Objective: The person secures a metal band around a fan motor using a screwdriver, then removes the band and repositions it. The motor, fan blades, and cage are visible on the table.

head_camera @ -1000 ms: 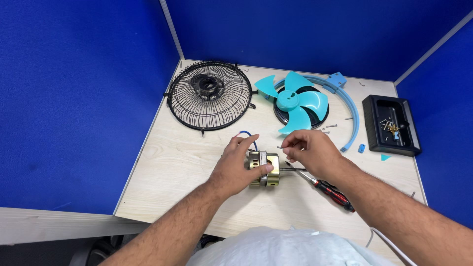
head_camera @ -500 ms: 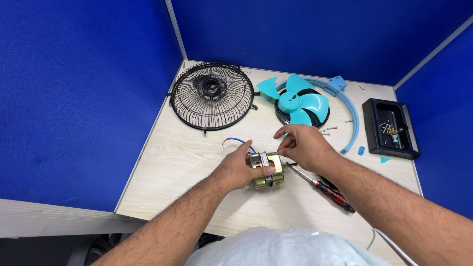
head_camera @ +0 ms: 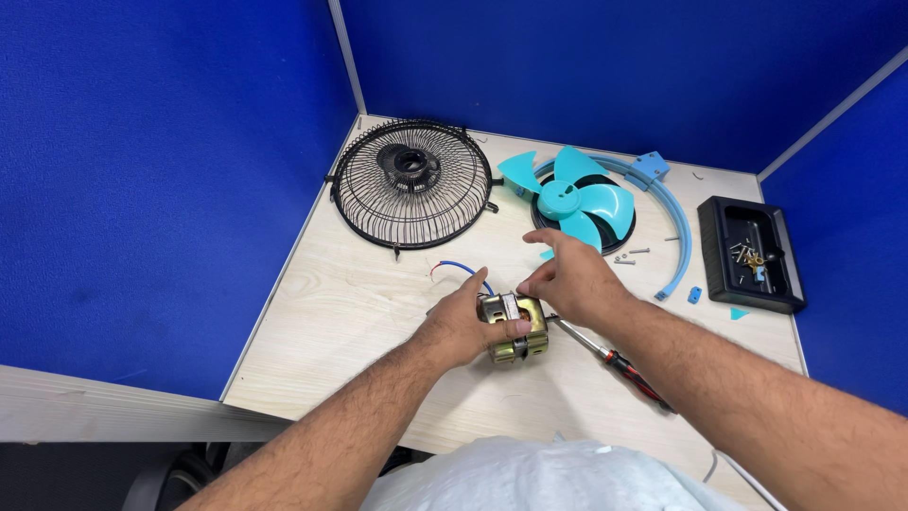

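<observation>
Both hands sit lower on the table now; left hand (head_camera: 463,326) grasps the fan motor (head_camera: 515,326), right hand (head_camera: 572,279) pinches its top edge.

A pale wooden desk (head_camera: 340,312) carries a black fan grille (head_camera: 411,185), teal fan blade (head_camera: 577,201), black tray (head_camera: 752,254) and screwdriver (head_camera: 615,360) beyond and beside the gripped motor (head_camera: 515,329).

Left hand (head_camera: 463,326) grips fan motor (head_camera: 515,326), right hand (head_camera: 572,279) pinching its top; screwdriver (head_camera: 615,364) just right of motor, black grille (head_camera: 411,185) beyond it
</observation>
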